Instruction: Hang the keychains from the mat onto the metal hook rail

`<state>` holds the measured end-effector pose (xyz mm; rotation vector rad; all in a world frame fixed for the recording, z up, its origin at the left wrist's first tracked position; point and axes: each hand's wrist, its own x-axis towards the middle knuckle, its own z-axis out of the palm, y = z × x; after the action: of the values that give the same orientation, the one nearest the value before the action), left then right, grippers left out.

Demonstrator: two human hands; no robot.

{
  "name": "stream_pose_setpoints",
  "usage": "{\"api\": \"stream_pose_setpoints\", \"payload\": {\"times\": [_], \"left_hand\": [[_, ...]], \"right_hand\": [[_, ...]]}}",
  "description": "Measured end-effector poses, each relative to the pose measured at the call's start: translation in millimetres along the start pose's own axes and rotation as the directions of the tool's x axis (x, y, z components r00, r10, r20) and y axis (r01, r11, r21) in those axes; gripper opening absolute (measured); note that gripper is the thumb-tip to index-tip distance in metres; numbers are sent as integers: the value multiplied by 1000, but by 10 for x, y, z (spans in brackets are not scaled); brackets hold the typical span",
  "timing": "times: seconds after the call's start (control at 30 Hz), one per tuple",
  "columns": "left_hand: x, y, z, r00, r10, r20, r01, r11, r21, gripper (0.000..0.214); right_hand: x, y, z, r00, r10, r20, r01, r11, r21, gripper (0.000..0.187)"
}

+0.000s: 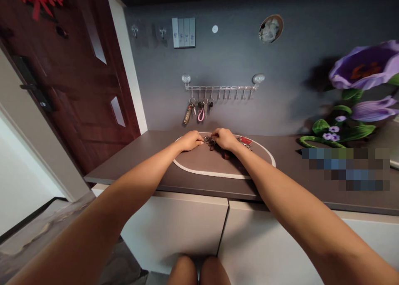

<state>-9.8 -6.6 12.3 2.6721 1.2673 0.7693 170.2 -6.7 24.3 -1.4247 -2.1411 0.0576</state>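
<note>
A bunch of keys (pixel 206 140) on metal rings is between my two hands, low over an oval mat (pixel 205 173) with a pale rim. From the left, my left hand (pixel 191 141) pinches the near end of the bunch. My right hand (pixel 223 138) has its fingers bent down and closed on the bunch's other side; its fingertips are partly hidden. More keys with a red tag (pixel 245 140) and a dark brown fob (pixel 225 154) lie on the mat beside and under my right wrist.
Behind the mat, a clear hook rail (pixel 221 87) on the grey wall holds several key sets, including a pink loop (pixel 201 114) and a brown keychain (pixel 187 114). Purple artificial flowers (pixel 361 69) stand right on the counter (pixel 289 173). A dark red door (pixel 71 77) is left.
</note>
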Motion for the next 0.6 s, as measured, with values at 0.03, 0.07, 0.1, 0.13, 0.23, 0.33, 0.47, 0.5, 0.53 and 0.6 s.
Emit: {"api": "stream_pose_setpoints", "payload": {"times": [0.03,0.07,0.1,0.13,0.23,0.33,0.47,0.5,0.53,0.6], "left_hand": [[5,6,-10,999,28,32,-29,999,46,19],[11,12,-17,996,57,72,-64,993,95,21],[17,16,-21,991,77,105,-92,986,139,22],[24,20,-23,991,76,110,-95,981,172,23],[38,30,-16,992,71,105,-94,968,232,22],[44,43,-10,994,65,91,-85,968,235,20],[53,61,-2,996,28,85,-44,979,199,18],[54,63,2,996,15,83,-31,981,192,17],[54,64,9,997,4,81,-20,981,193,17],[49,61,23,996,-8,85,-11,975,223,18]], "right_hand": [[-3,-5,-2,1000,1,0,-1,1000,-8,15],[-6,-9,-5,1000,3,1,-3,1000,-14,16],[-9,-13,-8,1000,6,3,-6,1000,-19,16],[-12,-16,-12,1000,8,7,-8,1000,-22,16],[-23,-25,-24,1000,14,18,-14,1000,-27,17],[-32,-34,-35,1000,19,19,-19,999,-27,17],[-35,-41,-38,1000,16,27,-15,999,-50,19],[-34,-40,-35,1000,13,29,-11,998,-59,19],[-32,-38,-32,999,11,31,-9,998,-66,20],[-28,-32,-28,999,11,34,-8,997,-74,20]]}}
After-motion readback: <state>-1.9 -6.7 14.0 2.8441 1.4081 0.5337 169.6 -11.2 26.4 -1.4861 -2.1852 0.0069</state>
